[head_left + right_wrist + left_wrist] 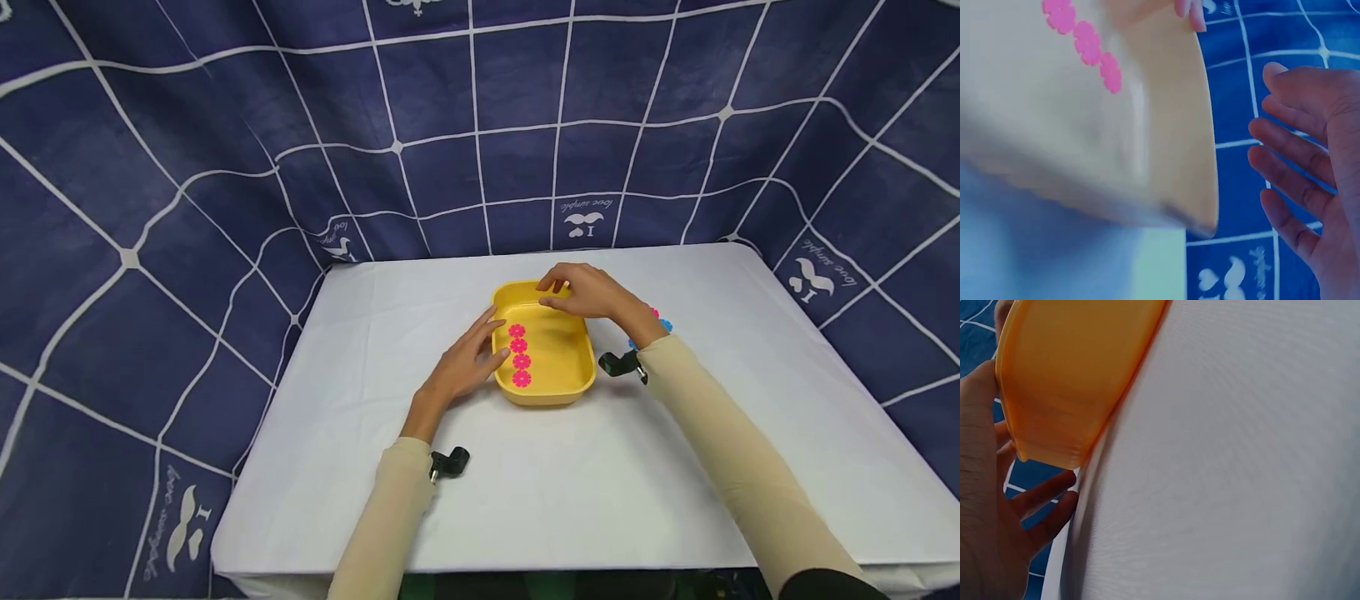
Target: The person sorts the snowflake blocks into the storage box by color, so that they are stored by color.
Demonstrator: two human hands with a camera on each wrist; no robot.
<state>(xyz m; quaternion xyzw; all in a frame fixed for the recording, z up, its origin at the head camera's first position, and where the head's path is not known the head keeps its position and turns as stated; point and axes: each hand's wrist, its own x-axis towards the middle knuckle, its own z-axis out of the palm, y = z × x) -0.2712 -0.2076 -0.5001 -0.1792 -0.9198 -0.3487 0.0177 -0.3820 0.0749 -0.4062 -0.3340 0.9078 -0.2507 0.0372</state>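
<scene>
A yellow rectangular tray (555, 354) with rounded corners sits on the white-covered table. Along its left inner side, several pink flower-shaped pieces (521, 361) lie in a column. My left hand (467, 362) is at the tray's left rim, fingers spread and fingertips over the edge. The left wrist view shows this hand (1019, 506) beside the tray's outer wall. Over the tray's far right corner hovers my right hand (583, 292), its fingers bent loosely. In the right wrist view nothing is between the right hand's (1316, 156) thumb and fingers.
Right of the tray, blue flower-shaped pieces (666, 325) and a pink one (655, 313) lie partly hidden behind my right forearm. A dark blue curtain (517, 158) with white grid lines hangs behind and beside the white tablecloth (592, 492).
</scene>
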